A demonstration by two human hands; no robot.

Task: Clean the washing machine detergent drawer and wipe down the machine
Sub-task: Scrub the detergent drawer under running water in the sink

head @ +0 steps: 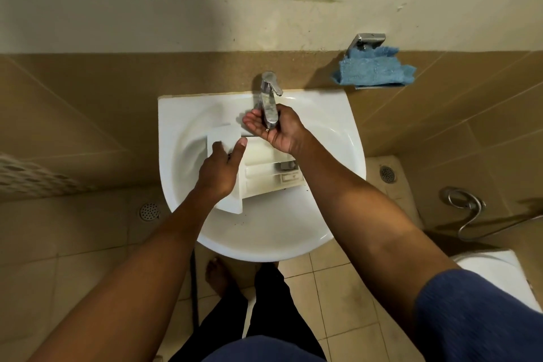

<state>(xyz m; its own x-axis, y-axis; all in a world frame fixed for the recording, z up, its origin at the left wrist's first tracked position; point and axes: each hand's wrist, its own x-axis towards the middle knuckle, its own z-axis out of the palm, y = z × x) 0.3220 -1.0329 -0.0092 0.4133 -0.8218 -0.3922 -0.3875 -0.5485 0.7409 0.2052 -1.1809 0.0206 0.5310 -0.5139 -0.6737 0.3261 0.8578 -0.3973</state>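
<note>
In the white sink [338, 114], under the head camera, the detergent drawer [264, 161] lies across the basin with its compartments facing up. The left grip [219, 169] (the person's left hand) grasps its flat front panel, thumb on one edge and fingers on the other. The right grip [282, 132] holds nothing and is cupped palm-up beneath the tap [269, 103]. The drawer looks like light, rigid moulded plastic. Once wet it is likely slick, so the broad front panel or the side walls seem safer holds than the thin inner dividers. The right wrist hides the drawer's far corner, and the left palm covers part of the panel. I cannot tell whether water is running, and the washing machine is out of view.
</note>
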